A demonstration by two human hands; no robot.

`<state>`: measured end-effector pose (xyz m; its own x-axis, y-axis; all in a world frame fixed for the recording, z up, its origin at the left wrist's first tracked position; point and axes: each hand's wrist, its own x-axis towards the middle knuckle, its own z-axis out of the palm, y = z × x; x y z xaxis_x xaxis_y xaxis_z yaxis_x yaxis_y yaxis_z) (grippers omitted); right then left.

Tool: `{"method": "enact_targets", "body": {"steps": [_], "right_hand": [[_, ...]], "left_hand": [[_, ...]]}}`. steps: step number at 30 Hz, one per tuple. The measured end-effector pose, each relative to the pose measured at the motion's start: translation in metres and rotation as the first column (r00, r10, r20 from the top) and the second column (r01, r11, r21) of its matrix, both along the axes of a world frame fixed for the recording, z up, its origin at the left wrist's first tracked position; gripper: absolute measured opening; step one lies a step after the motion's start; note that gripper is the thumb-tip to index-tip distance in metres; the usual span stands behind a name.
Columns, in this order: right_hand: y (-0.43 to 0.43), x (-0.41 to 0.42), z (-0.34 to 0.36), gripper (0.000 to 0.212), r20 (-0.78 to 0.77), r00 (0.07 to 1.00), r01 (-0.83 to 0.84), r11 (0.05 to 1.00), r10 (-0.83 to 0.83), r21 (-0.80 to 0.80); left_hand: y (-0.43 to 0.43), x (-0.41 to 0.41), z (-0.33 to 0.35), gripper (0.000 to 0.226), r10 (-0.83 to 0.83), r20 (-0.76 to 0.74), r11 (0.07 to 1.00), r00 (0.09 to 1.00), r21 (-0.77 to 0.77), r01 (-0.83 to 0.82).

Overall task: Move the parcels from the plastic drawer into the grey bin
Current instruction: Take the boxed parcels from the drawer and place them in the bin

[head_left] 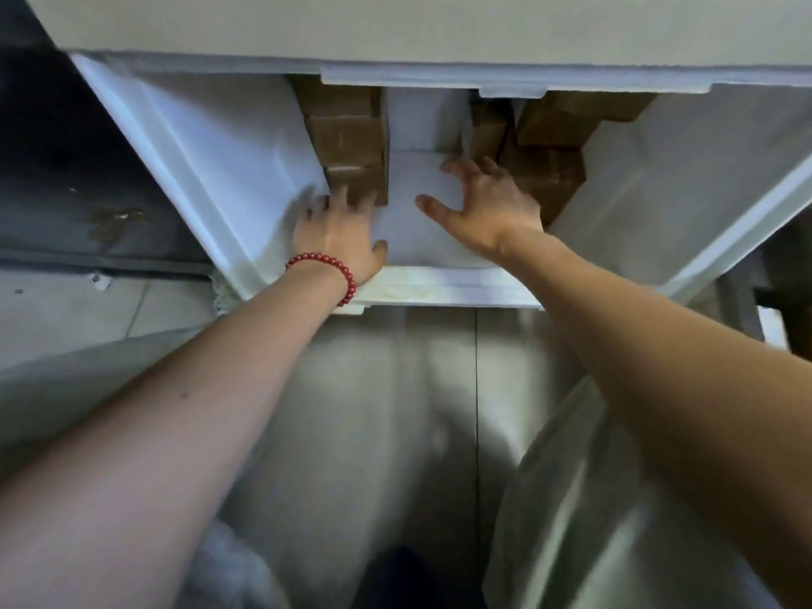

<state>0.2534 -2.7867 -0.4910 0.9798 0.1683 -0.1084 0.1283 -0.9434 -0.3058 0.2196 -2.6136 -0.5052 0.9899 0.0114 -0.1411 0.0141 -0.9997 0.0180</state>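
Observation:
The white plastic drawer (189, 160) stands pulled out in front of me. Brown cardboard parcels stand in it: a row on the left (347, 134) and a cluster on the right (553, 138). My left hand (342, 232), with a red bead bracelet at the wrist, reaches into the drawer, its fingers touching the nearest left parcel (358, 182). My right hand (483, 204) hovers over the drawer floor with fingers spread, next to the right parcels, holding nothing. The image is blurred by motion.
The drawer's front rim (448, 287) lies under my wrists. A white cabinet top (395, 24) overhangs the drawer's back. A dark grey container (88, 191) sits at the left. Pale floor tiles (395, 410) are below.

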Motion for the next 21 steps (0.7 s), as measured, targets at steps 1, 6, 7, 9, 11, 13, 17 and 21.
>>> {"method": "enact_targets", "body": {"steps": [1,6,7,9,11,13,17,21], "right_hand": [[0.002,0.010,-0.007,0.063,-0.002,1.000,0.010,1.000,-0.010,-0.008],[0.026,0.056,-0.036,0.065,0.069,0.998,-0.018,0.998,0.014,0.060],[0.032,0.064,-0.042,0.066,0.082,0.997,-0.023,0.996,0.016,0.082],[0.042,0.076,-0.052,0.068,0.093,0.995,-0.034,0.992,0.023,0.121],[0.052,0.086,-0.056,0.069,0.092,0.995,-0.040,0.984,0.025,0.174],[0.061,0.094,-0.059,0.068,0.108,0.994,-0.034,0.971,0.009,0.235],[0.079,0.106,-0.063,0.069,0.096,0.995,-0.007,0.941,-0.027,0.340],[0.086,0.117,-0.066,0.066,0.047,0.994,0.067,0.885,-0.099,0.461]], "left_hand": [[0.003,0.009,-0.004,0.069,0.022,-0.001,1.000,1.000,-0.003,-0.022],[0.012,0.048,-0.018,0.075,0.150,0.019,0.984,0.988,-0.097,-0.148],[0.012,0.054,-0.021,0.073,0.149,0.003,0.984,0.989,-0.104,-0.147],[0.012,0.063,-0.028,0.073,0.144,-0.008,0.982,0.990,-0.120,-0.144],[0.012,0.069,-0.033,0.075,0.158,0.018,0.974,0.987,-0.169,-0.153],[0.015,0.073,-0.036,0.078,0.156,0.071,0.965,0.985,-0.223,-0.136],[0.019,0.073,-0.043,0.075,0.153,0.204,0.956,0.967,-0.278,-0.093],[0.015,0.074,-0.048,0.079,0.234,0.181,0.906,0.955,-0.398,-0.147]]}}
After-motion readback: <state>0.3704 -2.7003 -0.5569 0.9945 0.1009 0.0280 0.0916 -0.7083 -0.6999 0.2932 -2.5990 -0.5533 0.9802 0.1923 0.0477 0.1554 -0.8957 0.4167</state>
